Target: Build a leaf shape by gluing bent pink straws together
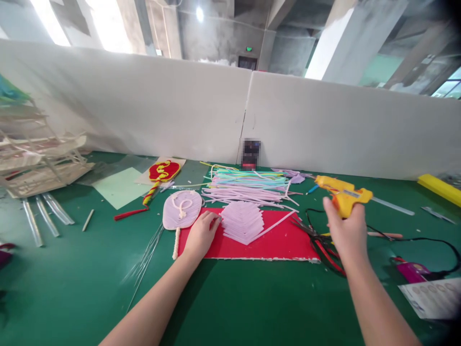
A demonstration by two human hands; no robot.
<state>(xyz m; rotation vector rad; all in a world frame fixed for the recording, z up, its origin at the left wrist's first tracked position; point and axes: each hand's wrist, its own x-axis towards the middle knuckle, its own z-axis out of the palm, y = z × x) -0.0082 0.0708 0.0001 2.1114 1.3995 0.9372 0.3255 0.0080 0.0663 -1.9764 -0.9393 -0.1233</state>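
My right hand (348,233) is wrapped round the handle of a yellow hot glue gun (344,193), raised above the table's right side. Its nozzle points left, and a translucent glue stick (392,205) juts from its back. My left hand (203,230) has its fingers bent together at the left edge of a lilac panel of pipe cleaners (243,221), laid in V-shaped rows. The panel rests on a red board (230,250). One lilac strand (275,225) sticks out from its lower right towards the upper right. Beside my left hand lies a lilac fan-shaped piece (182,210) with a cream cord handle.
Behind the board is a pile of pastel pipe cleaners (248,185). Scissors (317,238) with red handles lie at its right. A red and yellow fan (163,171), thin wires (146,257) and glue sticks (50,214) are left. A white partition (144,105) stands behind.
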